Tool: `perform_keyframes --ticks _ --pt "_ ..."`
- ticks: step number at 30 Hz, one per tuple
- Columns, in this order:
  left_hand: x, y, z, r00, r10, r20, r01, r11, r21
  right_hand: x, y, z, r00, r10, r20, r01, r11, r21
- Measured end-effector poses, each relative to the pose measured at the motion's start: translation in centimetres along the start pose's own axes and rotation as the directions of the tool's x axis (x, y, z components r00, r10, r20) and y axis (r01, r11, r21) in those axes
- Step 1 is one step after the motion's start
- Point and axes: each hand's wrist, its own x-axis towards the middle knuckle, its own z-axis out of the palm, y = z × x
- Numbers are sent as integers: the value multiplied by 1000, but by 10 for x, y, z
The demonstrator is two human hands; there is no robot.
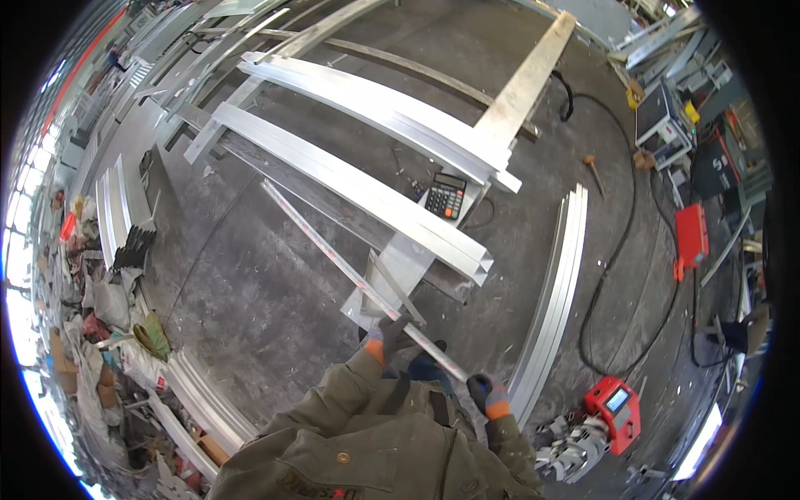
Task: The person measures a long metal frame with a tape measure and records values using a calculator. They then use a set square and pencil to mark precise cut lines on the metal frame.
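Note:
A long, thin, pale metal strip [321, 243] with reddish marks along it slants from the upper left down to my body. My left hand [393, 337], in a dark glove with an orange cuff, is closed around it near its lower part. Close to its lower end, my right hand [485, 392], gloved the same way, grips it too. Just beyond my left hand, a triangular metal piece [392, 283] rests by the near end of a flat support [404, 258]. A long silvery box profile [350, 190] lies across the supports, with a black calculator [446, 196] behind its right end.
Further back lies a second silvery profile [367, 102] beside a wooden plank [529, 79]. Long profiles [554, 300] stand to my right, near a black cable [631, 225], a hammer [593, 173] and a red machine with a screen [615, 412]. Scrap and bags [112, 304] are piled left.

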Motion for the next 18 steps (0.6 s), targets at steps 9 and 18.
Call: perform_keyframes --ticks 9,18 --pt "50 9 42 991 38 -125 -36 999 20 78 -9 -35 969 -116 -217 94 990 -109" --pt "108 11 86 979 -181 -93 198 951 237 144 -47 -61 981 52 -186 -93 972 -218"
